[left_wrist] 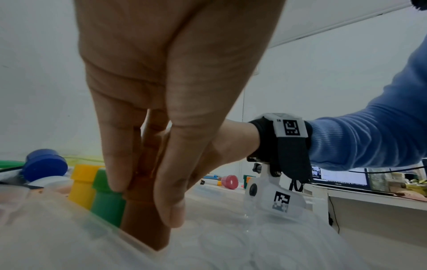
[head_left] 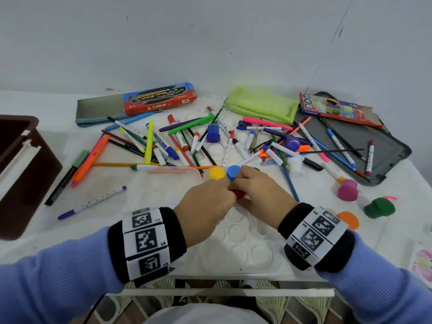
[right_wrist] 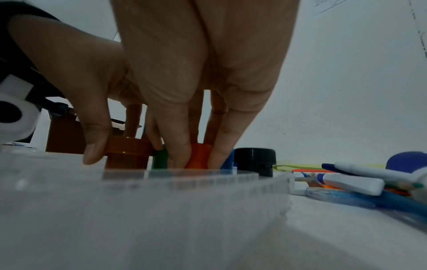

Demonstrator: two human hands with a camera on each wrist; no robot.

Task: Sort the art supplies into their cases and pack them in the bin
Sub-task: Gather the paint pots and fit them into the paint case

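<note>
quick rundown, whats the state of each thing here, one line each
left hand: fingers on brown paint pot
right hand: fingers on red paint pot
brown paint pot: upright in clear tray
clear tray: most wells unfilled
green pouch: lying flat
grey case: open
brown bin: open-topped

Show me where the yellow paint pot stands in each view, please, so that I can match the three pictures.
Head: yellow paint pot at centre, just beyond the left hand, left of the blue pot.
Left wrist: lower left, behind the green pot; the left hand pinches the brown pot.
Right wrist: not in it; the right hand pinches the orange pot.
Shared landmark: the clear tray under both hands.
</note>
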